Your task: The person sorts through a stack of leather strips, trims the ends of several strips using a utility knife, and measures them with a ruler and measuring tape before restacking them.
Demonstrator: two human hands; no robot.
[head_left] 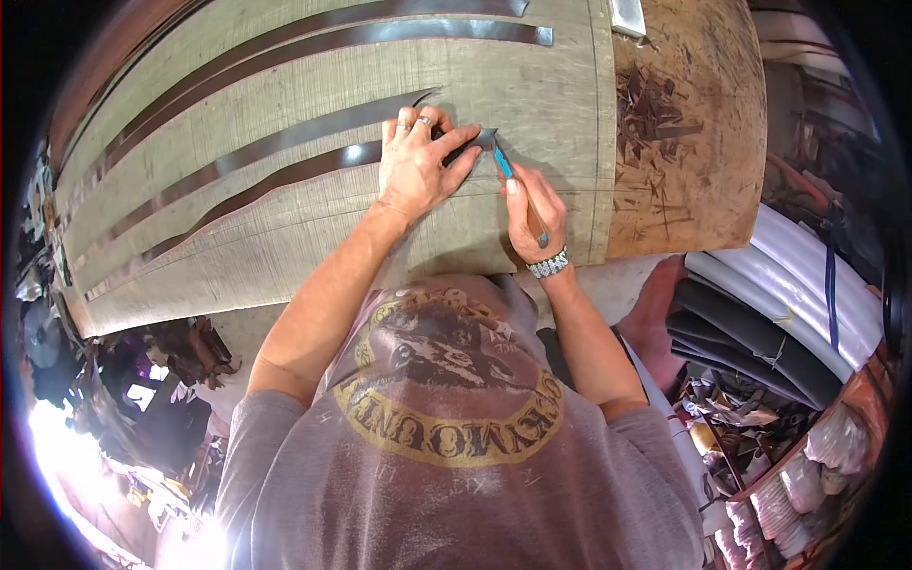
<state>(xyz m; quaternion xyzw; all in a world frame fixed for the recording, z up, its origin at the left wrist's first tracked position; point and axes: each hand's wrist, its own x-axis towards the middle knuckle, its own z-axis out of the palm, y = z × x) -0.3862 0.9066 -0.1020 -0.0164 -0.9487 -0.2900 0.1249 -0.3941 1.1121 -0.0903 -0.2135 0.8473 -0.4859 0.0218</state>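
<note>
My left hand [418,161] rests on a long dark leather strip [304,167], its fingers spread and pressing near the strip's right end. The thumb and index finger point toward the pointed tip. My right hand [537,211] is closed around a slim knife [503,163] with a blue section near the blade and a brown handle. The knife's tip meets the end of the strip, just right of the left fingertips. Just above the left hand, a second dark strip [285,140] ends in a thin point.
Two more dark strips [456,32] lie farther back on the pale cutting surface [532,85]. To the right, a brown board [684,180] carries a heap of dark offcuts [655,104]. A pale block [627,16] sits at the back. Silver and black rolls [760,332] stand at lower right.
</note>
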